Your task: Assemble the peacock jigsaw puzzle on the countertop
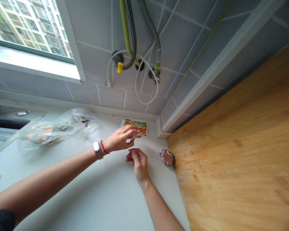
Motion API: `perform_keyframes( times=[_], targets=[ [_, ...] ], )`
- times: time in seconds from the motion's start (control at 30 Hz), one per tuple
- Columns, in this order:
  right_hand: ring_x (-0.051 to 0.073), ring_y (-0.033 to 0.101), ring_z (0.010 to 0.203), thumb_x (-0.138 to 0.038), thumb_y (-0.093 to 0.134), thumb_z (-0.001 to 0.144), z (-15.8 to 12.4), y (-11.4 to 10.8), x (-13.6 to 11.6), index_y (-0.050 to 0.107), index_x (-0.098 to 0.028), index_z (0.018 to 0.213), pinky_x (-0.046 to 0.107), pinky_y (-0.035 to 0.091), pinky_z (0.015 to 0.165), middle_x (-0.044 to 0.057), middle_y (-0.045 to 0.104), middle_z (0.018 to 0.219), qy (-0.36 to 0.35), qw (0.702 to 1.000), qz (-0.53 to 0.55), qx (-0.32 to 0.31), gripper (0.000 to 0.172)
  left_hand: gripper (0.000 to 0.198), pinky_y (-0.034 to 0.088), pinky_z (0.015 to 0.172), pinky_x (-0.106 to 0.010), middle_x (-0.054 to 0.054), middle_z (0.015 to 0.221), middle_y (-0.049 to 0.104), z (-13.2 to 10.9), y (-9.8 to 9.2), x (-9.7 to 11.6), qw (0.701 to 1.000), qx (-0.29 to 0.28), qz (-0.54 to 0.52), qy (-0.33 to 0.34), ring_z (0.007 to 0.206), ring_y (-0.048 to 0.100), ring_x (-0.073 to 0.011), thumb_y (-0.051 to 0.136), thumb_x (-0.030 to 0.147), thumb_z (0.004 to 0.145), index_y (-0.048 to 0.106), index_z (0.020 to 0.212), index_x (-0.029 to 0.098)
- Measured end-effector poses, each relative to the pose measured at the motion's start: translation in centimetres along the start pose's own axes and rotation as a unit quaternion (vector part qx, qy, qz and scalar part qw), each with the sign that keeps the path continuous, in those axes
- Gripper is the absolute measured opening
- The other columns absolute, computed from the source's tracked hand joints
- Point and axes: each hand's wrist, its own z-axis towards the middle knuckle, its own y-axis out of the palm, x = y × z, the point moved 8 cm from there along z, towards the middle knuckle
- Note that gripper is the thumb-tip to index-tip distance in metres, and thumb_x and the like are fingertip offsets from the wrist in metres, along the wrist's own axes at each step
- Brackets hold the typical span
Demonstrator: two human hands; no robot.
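Note:
My left hand, with a watch and a red cord at its wrist, reaches over the near edge of a colourful picture card. Its fingers are curled around a few small printed puzzle pieces, mostly hidden by the hand. Just below, my right hand is closed with thumb and fingers pinched together; whatever may be between them is hidden. To its right, a small stack of printed puzzle pieces lies at the counter's right edge, beside the wooden panel.
Clear plastic bags with printed pieces inside lie on the white counter to the left. A sink is at the far left. Hoses and a white cable hang on the tiled wall. A wooden panel borders the right.

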Motion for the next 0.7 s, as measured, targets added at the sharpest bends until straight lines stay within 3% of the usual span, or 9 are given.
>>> perform_keyframes(
  times=[0.1, 0.2, 0.27, 0.33, 0.5, 0.6, 0.7],
  targets=[
    [0.022, 0.075, 0.079, -0.072, 0.064, 0.092, 0.4, -0.1, 0.9, 0.068, -0.023, 0.124, 0.038, 0.063, 0.072, 0.006, 0.077, 0.089, 0.063, 0.993, 0.099, -0.002, 0.059, 0.041, 0.064, 0.09, -0.034, -0.012, 0.121, 0.07, -2.8, -2.8, 1.4, 0.998, 0.028, -0.034, -0.037, 0.109, 0.073, -0.0209, 0.063, 0.008, 0.087, 0.054, 0.125, 0.021],
    [0.023, 0.076, 0.08, -0.08, 0.062, 0.089, 0.5, 0.4, 1.3, 0.056, -0.027, 0.146, 0.04, 0.063, 0.073, 0.006, 0.079, 0.098, 0.111, 0.985, 0.124, -0.053, 0.078, 0.044, 0.065, 0.088, -0.034, -0.013, 0.12, 0.072, -5.1, -2.9, 3.8, 0.998, -0.009, -0.058, -0.007, 0.108, 0.072, -0.0216, 0.063, 0.007, 0.088, 0.054, 0.129, 0.021],
    [0.024, 0.076, 0.082, -0.081, 0.058, 0.091, 0.4, 0.5, 1.3, 0.059, -0.025, 0.146, 0.039, 0.062, 0.073, 0.008, 0.079, 0.101, 0.119, 0.985, 0.1, -0.072, 0.078, 0.045, 0.064, 0.092, -0.036, -0.013, 0.12, 0.073, -6.2, -2.4, 5.1, 0.996, -0.044, -0.064, 0.033, 0.112, 0.071, -0.0232, 0.061, 0.005, 0.09, 0.054, 0.131, 0.021],
    [0.024, 0.075, 0.091, -0.076, 0.06, 0.094, 0.4, 0.3, 1.1, 0.068, -0.023, 0.135, 0.037, 0.061, 0.079, 0.009, 0.079, 0.108, 0.107, 0.99, 0.043, -0.081, 0.068, 0.043, 0.062, 0.1, -0.04, -0.014, 0.123, 0.073, -7.1, -1.9, 5.9, 0.992, -0.079, -0.065, 0.069, 0.122, 0.068, -0.0251, 0.057, 0.004, 0.095, 0.054, 0.135, 0.021],
    [0.027, 0.072, 0.113, -0.063, 0.069, 0.094, 0.5, -0.2, 0.7, 0.077, -0.024, 0.12, 0.039, 0.059, 0.096, 0.009, 0.077, 0.12, 0.077, 0.995, -0.028, -0.061, 0.047, 0.05, 0.049, 0.119, -0.048, -0.016, 0.137, 0.069, -8.4, -0.8, 5.5, 0.984, -0.15, -0.057, 0.072, 0.141, 0.056, -0.0286, 0.054, 0.008, 0.1, 0.05, 0.148, 0.021],
    [0.029, 0.07, 0.119, -0.063, 0.069, 0.094, 0.4, -0.3, 0.9, 0.076, -0.025, 0.123, 0.042, 0.059, 0.099, 0.011, 0.076, 0.128, 0.085, 0.996, -0.008, -0.041, 0.048, 0.066, 0.043, 0.124, -0.052, -0.018, 0.15, 0.06, -9.1, 0.1, 4.4, 0.98, -0.187, -0.071, 0.024, 0.151, 0.044, -0.0323, 0.061, 0.01, 0.093, 0.042, 0.156, 0.018],
    [0.03, 0.068, 0.126, -0.06, 0.073, 0.093, 0.4, 0.1, 0.7, 0.07, -0.027, 0.133, 0.045, 0.056, 0.106, 0.011, 0.072, 0.138, 0.087, 0.995, 0.003, -0.052, 0.052, 0.083, 0.039, 0.126, -0.049, -0.019, 0.158, 0.051, -9.6, 0.5, 3.3, 0.975, -0.187, -0.118, -0.028, 0.157, 0.036, -0.0311, 0.066, 0.011, 0.088, 0.029, 0.162, 0.018]
  ],
)
